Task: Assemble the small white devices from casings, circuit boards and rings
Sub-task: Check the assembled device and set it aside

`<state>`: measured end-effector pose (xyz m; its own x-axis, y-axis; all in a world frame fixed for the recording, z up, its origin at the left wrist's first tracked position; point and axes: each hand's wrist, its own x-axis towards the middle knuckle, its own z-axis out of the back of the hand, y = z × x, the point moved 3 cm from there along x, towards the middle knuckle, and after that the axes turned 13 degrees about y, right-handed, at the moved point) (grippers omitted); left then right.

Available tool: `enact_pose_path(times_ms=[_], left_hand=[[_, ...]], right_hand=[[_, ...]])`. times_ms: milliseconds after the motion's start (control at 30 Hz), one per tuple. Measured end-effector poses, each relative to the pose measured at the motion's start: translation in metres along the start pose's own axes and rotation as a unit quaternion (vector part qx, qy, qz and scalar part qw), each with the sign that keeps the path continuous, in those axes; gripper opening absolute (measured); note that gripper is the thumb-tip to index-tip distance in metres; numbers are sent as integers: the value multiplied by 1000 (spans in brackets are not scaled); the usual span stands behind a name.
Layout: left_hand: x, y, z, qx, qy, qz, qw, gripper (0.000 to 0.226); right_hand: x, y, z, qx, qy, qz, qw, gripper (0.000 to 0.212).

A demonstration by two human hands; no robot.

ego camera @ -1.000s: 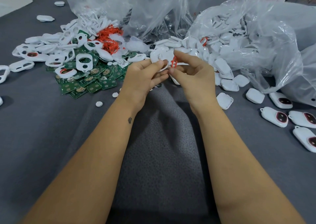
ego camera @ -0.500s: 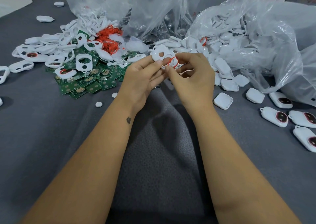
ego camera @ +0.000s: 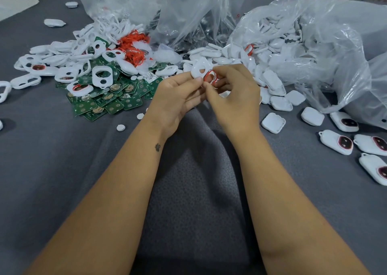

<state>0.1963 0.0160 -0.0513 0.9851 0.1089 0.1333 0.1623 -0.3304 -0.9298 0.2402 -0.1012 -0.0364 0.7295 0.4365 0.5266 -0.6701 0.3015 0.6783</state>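
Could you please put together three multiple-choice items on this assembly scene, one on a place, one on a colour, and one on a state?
1. Where does the pile of green square circuit boards lie?
A. to the left of the hands
B. inside the clear plastic bag
C. among the finished devices on the right

2. What colour is the thin ring pinched by the right hand?
A. blue
B. red
C. black

3. What is the left hand doing?
A. lying flat on the grey cloth
B. reaching into a bag
C. holding a white plastic casing with holes

Answers:
1 A, the boards sit on the cloth left of the left hand.
2 B, the ring at the fingertips is plainly red.
3 C, its fingers hold the casing raised above the cloth.
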Motion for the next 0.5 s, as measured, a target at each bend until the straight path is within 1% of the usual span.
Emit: enact_pose_path(times_ms=[200, 333, 500], left_hand=[[-3, -2, -1, 16, 4, -2, 1000, 23], [-3, -3, -2, 16, -7, -6, 1000, 19], [-3, -2, -4, -5, -12, -19, 1000, 17]], right_hand=[[0, -1, -3, -9, 12, 2, 1000, 26], [1, -2, -4, 10, 9, -17, 1000, 27], [1, -1, -4, 34, -12, -12, 999, 25]])
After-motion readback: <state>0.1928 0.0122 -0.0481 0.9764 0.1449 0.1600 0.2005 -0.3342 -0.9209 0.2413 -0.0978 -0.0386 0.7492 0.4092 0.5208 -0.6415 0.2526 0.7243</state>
